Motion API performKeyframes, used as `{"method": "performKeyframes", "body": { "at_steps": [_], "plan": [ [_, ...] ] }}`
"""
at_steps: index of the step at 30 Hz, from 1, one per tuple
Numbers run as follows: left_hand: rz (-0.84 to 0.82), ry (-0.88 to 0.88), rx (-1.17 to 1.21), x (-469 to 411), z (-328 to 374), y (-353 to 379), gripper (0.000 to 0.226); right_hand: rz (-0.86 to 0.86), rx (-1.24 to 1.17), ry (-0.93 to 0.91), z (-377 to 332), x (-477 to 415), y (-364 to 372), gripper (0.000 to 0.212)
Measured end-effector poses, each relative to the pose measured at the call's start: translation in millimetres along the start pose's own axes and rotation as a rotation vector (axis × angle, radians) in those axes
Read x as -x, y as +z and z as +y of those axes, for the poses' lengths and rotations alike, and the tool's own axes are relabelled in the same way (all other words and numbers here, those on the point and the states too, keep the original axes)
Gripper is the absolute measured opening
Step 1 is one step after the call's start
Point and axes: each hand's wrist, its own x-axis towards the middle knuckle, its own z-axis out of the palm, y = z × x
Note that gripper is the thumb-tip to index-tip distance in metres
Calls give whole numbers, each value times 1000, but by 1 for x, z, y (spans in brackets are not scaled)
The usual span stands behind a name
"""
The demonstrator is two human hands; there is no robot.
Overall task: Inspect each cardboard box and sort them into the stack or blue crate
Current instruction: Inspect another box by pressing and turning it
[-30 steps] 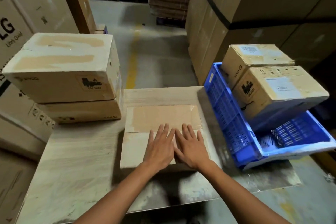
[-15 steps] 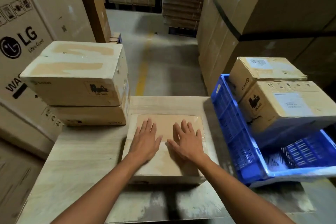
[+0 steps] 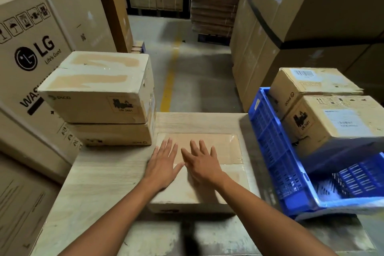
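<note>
A flat cardboard box (image 3: 226, 151) with a brown taped top lies on the wooden table (image 3: 99, 185) in front of me. My left hand (image 3: 163, 165) rests flat on its left part, fingers straight and spread. My right hand (image 3: 202, 163) lies flat beside it on the box's middle, thumbs nearly touching. At the table's left stands a stack of two boxes (image 3: 99, 97). On the right a tilted blue crate (image 3: 276, 156) holds two cardboard boxes (image 3: 332, 122).
Large LG cartons (image 3: 31, 52) stand at the left, tall strapped cartons (image 3: 301, 16) at the right. A concrete aisle with a yellow line (image 3: 170, 81) runs ahead toward a pallet of flat cardboard (image 3: 214, 0).
Both hands slid across the box top: spread apart half a second ago, now drawn close together and shifted toward its left. The camera view rose a little.
</note>
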Motion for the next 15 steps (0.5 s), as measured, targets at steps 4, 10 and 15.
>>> {"method": "performKeyframes", "body": {
  "at_steps": [4, 10, 15],
  "plan": [
    [-42, 28, -12, -2, -1, -7, 77, 23, 29, -2, 9, 2, 6, 58],
    [-12, -33, 111, 13, -13, 1, 83, 99, 47, 25, 16, 39, 19, 58],
    [-65, -11, 115, 27, -18, 6, 80, 107, 6, 128, 43, 71, 28, 56]
  ]
}}
